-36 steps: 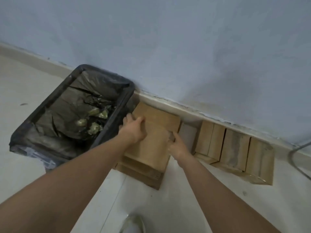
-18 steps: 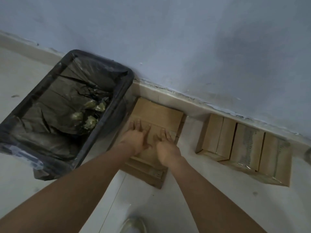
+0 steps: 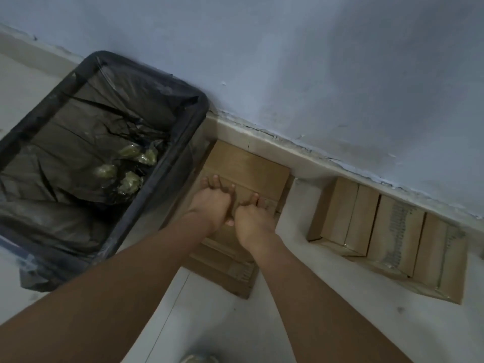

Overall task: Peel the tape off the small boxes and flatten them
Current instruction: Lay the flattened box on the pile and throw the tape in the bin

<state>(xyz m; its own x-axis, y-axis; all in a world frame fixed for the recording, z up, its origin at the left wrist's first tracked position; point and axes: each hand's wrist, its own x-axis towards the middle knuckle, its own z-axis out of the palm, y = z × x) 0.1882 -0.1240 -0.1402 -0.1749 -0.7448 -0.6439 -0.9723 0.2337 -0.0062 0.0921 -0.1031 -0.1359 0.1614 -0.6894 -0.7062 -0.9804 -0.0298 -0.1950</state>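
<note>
A stack of flattened brown cardboard boxes (image 3: 246, 169) lies on the floor against the wall's skirting. My left hand (image 3: 212, 203) and my right hand (image 3: 254, 218) rest side by side on top of the stack, palms down, fingers spread and pointing toward the wall. Neither hand grips anything. To the right, several small brown boxes (image 3: 387, 231) stand in a row along the wall, still in box shape, some with clear tape on them.
A black bin (image 3: 125, 226) lined with a dark bag stands left of the stack, with crumpled tape wads (image 3: 128, 182) inside. A blue-grey wall (image 3: 314, 74) runs behind everything. A shoe tip (image 3: 199, 358) shows at the bottom edge on the pale floor.
Both hands have come together from the stack's sides onto its top middle and press down flat. The view shifted slightly.
</note>
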